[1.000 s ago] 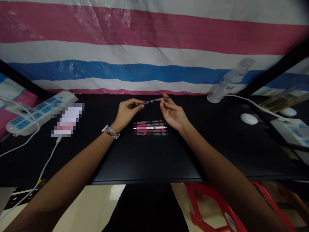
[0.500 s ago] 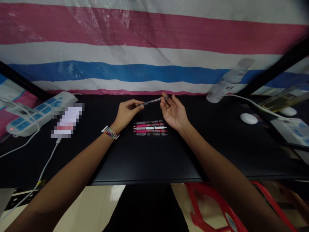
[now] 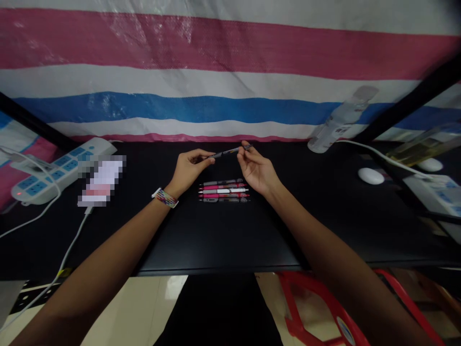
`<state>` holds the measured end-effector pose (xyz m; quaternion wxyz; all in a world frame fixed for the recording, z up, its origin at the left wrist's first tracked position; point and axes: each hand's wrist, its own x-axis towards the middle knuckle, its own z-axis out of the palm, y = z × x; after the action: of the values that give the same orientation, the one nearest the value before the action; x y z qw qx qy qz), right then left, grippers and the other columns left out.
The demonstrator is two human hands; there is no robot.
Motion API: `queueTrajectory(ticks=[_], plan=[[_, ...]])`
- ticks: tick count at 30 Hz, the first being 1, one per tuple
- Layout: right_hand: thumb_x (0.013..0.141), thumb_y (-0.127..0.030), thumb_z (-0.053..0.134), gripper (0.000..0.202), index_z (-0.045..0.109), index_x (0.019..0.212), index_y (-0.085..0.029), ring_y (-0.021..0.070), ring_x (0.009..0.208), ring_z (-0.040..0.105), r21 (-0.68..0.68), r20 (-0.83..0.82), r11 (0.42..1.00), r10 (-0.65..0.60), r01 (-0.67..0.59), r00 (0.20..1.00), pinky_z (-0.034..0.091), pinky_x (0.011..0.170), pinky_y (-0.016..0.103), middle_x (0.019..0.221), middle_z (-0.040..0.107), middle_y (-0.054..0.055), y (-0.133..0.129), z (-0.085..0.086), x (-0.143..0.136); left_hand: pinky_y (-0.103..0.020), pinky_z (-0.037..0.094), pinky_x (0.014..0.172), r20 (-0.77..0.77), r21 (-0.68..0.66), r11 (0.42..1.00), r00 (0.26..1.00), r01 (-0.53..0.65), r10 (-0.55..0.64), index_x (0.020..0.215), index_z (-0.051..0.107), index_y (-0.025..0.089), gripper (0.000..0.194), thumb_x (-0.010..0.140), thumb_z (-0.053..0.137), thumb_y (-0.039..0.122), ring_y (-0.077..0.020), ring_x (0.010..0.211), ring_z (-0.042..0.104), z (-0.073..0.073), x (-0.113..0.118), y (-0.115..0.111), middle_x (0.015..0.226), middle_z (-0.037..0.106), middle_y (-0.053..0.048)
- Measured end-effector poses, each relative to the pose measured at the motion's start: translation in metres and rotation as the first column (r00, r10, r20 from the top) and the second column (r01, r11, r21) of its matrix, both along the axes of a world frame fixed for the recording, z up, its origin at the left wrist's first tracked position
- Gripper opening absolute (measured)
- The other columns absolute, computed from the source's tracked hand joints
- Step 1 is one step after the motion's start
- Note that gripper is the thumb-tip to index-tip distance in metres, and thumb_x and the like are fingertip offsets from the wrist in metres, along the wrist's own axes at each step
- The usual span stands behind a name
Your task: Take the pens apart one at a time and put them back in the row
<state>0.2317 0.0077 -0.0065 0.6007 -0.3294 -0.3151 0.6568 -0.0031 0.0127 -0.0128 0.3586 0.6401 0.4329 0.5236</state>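
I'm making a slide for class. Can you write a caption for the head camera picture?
Left hand and right hand hold a pen by its ends above a row of pens on a black desk.

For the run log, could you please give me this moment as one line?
left hand: holds pen | right hand: pinches its other end | row of pens on black table below hands

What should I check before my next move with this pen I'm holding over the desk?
1. Left hand grips one end of the pen: ok.
2. Right hand pinches the other end: ok.
3. Pen held above the desk, roughly level: ok.
4. Row of pens lying side by side under the hands: ok.
5. Pen parts seated together: cannot tell.
6. Bottle away from both hands: ok.
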Motion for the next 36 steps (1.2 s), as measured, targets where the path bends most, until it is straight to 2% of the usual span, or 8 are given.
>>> queueTrajectory(ticks=[5,11,15,18,24,30,32,36], plan=[[0.097,-0.037,0.072,0.019,0.074,0.109,-0.023,0.0231,0.125,0.076,0.027,0.031,1.000,0.011,-0.012,0.999,0.068,0.106,0.036,0.108,0.081,0.007,0.002,-0.003,0.001,-0.035,0.060,0.077,0.010,0.007,1.000,1.000,0.008,-0.008,0.100,0.089,0.024,0.025,0.079,0.094,0.037,-0.0202,0.082,0.074,0.001,0.000,0.000,0.093,0.085,-0.006],[0.087,-0.022,0.077,0.027,0.073,0.113,-0.028,0.0199,0.120,0.076,0.063,0.074,0.995,0.069,-0.074,0.995,0.067,0.105,0.033,0.109,0.080,0.002,-0.002,0.002,0.001,-0.035,0.060,0.081,0.027,-0.006,1.000,1.000,-0.004,0.005,0.098,0.088,0.022,0.025,0.079,0.094,0.036,-0.0212,0.086,0.076,-0.001,-0.001,0.001,0.096,0.085,-0.007],[0.091,-0.033,0.078,0.023,0.077,0.111,-0.025,0.0174,0.092,0.076,0.044,0.141,0.997,0.056,-0.062,0.988,0.067,0.085,0.030,0.097,0.079,0.003,-0.005,0.006,0.006,-0.036,0.061,0.083,0.011,0.007,1.000,1.000,0.024,-0.024,0.097,0.086,0.021,0.021,0.085,0.090,0.038,-0.0212,0.084,0.076,-0.001,-0.002,0.002,0.087,0.083,-0.006],[0.087,-0.041,0.085,0.021,0.078,0.096,-0.023,0.0144,0.072,0.068,0.119,0.303,0.993,-0.032,-0.005,0.953,0.061,0.066,0.028,0.082,0.073,0.002,-0.005,0.006,0.008,-0.036,0.060,0.081,-0.024,0.028,0.999,1.000,0.018,-0.017,0.086,0.082,0.022,0.026,0.094,0.081,0.046,-0.0199,0.078,0.074,0.001,-0.003,0.002,0.079,0.079,-0.005],[0.087,-0.050,0.086,0.031,0.076,0.079,-0.022,0.0134,0.059,0.060,0.223,0.554,0.974,-0.105,-0.025,0.826,0.049,0.052,0.028,0.071,0.071,0.002,0.000,-0.003,0.012,-0.034,0.059,0.081,-0.044,0.050,0.998,0.998,0.037,-0.035,0.107,0.081,0.022,0.026,0.088,0.087,0.038,-0.0193,0.083,0.074,0.002,-0.001,-0.001,0.088,0.079,-0.004],[0.086,-0.024,0.079,0.004,0.082,0.084,-0.024,0.0204,0.077,0.068,0.373,0.820,0.911,-0.234,-0.178,0.522,0.055,0.075,0.037,0.086,0.078,0.004,-0.002,-0.008,0.014,-0.041,0.054,0.089,-0.368,0.114,0.990,0.929,0.078,-0.031,0.086,0.083,0.024,0.014,0.093,0.080,0.035,-0.0239,0.090,0.071,0.007,-0.008,-0.008,0.091,0.082,-0.005],[0.082,-0.016,0.078,0.010,0.082,0.083,-0.025,0.0219,0.082,0.068,0.418,0.859,0.874,-0.290,-0.250,0.422,0.055,0.081,0.039,0.088,0.077,0.004,-0.006,-0.008,0.013,-0.041,0.053,0.088,-0.432,0.118,0.989,0.902,0.085,-0.026,0.082,0.082,0.025,0.014,0.091,0.080,0.035,-0.0248,0.089,0.070,0.008,-0.011,-0.010,0.087,0.081,-0.005],[0.084,-0.011,0.075,0.016,0.082,0.080,-0.026,0.0231,0.085,0.066,0.458,0.875,0.816,-0.344,-0.353,0.341,0.053,0.082,0.039,0.084,0.075,0.003,-0.010,-0.007,0.011,-0.041,0.050,0.089,-0.496,0.134,0.982,0.867,0.136,-0.053,0.076,0.078,0.024,0.020,0.092,0.079,0.037,-0.0251,0.089,0.067,0.008,-0.014,-0.009,0.084,0.080,-0.004]])
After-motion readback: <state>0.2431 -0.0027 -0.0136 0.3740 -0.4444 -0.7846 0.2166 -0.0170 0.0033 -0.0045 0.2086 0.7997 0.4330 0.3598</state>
